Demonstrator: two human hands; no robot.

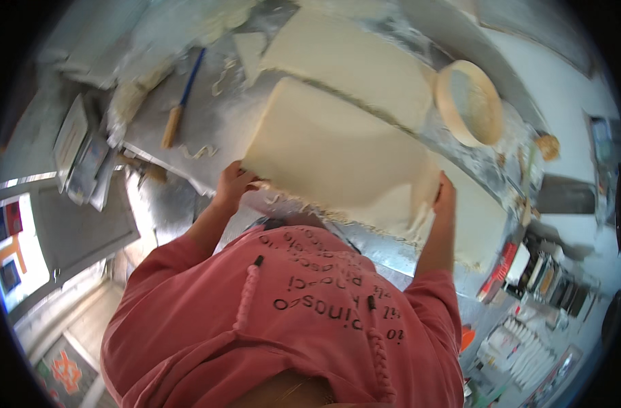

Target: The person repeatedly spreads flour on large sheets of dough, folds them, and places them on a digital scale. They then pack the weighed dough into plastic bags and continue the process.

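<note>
A wide, pale sheet of dough (331, 143) with ragged near edges lies in front of me, its near side lifted toward my body. At its near left corner my left hand (235, 183) is closed, the fingers pinching the edge. My right hand (445, 196) grips the right side of the same sheet, its fingers partly hidden by the dough. Behind it lies another dough sheet (358, 58), and more dough (477, 217) extends to the right, beyond my right hand.
A round wooden-rimmed sieve (441, 95) stands at the right back. On the metal table (218, 126) to the left lies a long knife (173, 126) with a wooden handle and bluish blade, near dough scraps (198, 151). A red box (501, 268) and several utensils (559, 279) are at the right.
</note>
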